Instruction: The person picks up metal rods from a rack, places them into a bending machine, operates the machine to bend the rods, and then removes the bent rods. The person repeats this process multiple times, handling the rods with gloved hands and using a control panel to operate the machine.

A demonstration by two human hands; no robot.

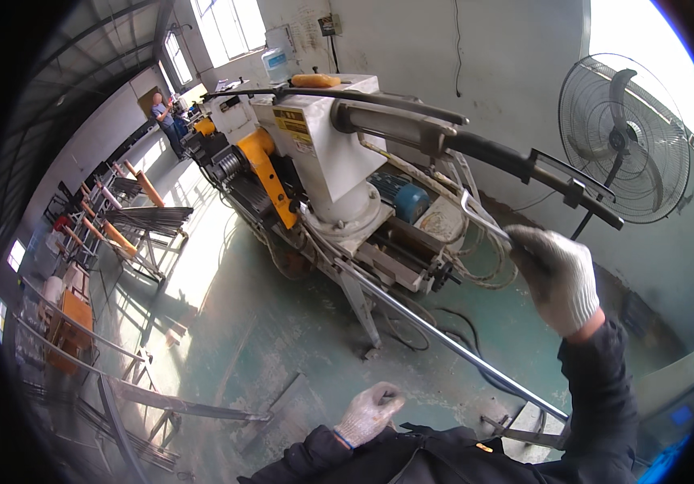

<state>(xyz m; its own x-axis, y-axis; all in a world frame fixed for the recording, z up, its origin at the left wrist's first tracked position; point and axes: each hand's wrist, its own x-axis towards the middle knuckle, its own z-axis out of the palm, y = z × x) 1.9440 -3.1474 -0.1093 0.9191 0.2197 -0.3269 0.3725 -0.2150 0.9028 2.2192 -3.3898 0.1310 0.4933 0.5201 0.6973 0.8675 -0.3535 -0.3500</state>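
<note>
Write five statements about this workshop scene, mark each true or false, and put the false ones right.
1. The right hand in a white knitted glove has its grip on a pale grey, bent metal bar. True.
2. The left hand in a white knitted glove is clasped around the long, straight, silvery metal tube. False: that hand is apart from the tube.
3. The large, round, wire-caged fan is at the picture's left. False: it is at the right.
4. A rounded blue motor shows to the right of the white metal machine column. True.
5. Nobody else is in view. False: another person stands in the background, at the upper left.
</note>
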